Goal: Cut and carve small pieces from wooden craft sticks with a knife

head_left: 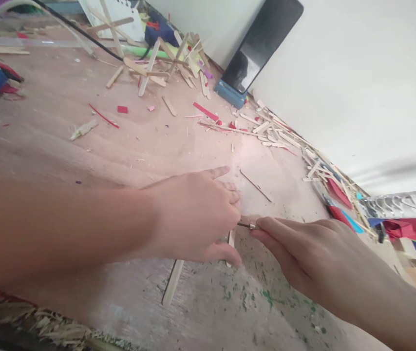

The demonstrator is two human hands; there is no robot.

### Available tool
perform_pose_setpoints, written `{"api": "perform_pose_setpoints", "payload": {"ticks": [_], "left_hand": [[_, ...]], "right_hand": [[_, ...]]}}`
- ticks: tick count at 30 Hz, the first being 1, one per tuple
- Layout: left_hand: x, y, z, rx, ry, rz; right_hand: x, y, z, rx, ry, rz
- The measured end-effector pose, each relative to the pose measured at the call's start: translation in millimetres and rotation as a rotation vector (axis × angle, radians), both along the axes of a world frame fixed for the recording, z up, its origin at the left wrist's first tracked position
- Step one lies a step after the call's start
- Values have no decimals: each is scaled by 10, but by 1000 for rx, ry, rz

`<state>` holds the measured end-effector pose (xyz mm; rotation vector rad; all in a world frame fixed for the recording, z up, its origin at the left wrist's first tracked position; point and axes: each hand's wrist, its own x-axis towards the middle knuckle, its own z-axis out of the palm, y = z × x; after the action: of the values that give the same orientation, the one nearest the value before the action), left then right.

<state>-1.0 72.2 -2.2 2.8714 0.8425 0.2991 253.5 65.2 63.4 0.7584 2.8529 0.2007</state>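
Note:
My left hand (197,214) lies low on the wooden tabletop, its index finger stretched out and the other fingers curled. Between its thumb and fingers shows part of a craft stick (231,239), which the hand pins down. The rest of that stick is hidden. A second craft stick (173,282) pokes out from beneath the palm towards me. My right hand (303,258) is closed around a slim tool with a thin dark shaft and a silver collar (252,226). The tool's tip meets the left fingers' edge; its exact kind is hidden by my grip.
A phone (262,44) leans on the wall in a blue stand (231,93). Craft-stick frames (153,68) stand at the back left. Loose sticks (277,131) pile along the wall. A thin wooden sliver (255,185) lies ahead. Shavings (54,326) gather at the near edge.

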Motion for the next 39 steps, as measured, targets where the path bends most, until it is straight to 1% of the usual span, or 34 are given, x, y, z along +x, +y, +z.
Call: {"api": "perform_pose_setpoints", "payload": {"ticks": [7, 18, 21, 25, 29, 31, 34, 36, 37, 39], "left_hand": [[-10, -4, 21, -21, 18, 0], [-14, -4, 5, -23, -26, -2], [-16, -4, 9, -26, -33, 2], [-17, 0, 7, -47, -63, 9], [-17, -3, -18, -27, -87, 14], [-20, -9, -38, -9, -93, 15], [-26, -15, -59, 3, -142, 27], [-26, -13, -56, -5, -163, 33], [-24, -9, -48, -10, -159, 33], [-19, 0, -26, -21, -123, 27]], "right_hand": [[-50, 57, 112, -54, -49, 2], [-42, 110, 156, -41, -91, 40], [-68, 176, 207, -56, -131, 85], [-133, 332, 291, -76, -229, 173], [-143, 493, 316, -75, -267, 251], [-112, 537, 305, -49, -266, 304], [-61, 534, 290, 45, -264, 358], [-57, 497, 297, 53, -249, 352], [-69, 474, 307, 27, -239, 335], [-117, 428, 333, -80, -237, 269]]}}
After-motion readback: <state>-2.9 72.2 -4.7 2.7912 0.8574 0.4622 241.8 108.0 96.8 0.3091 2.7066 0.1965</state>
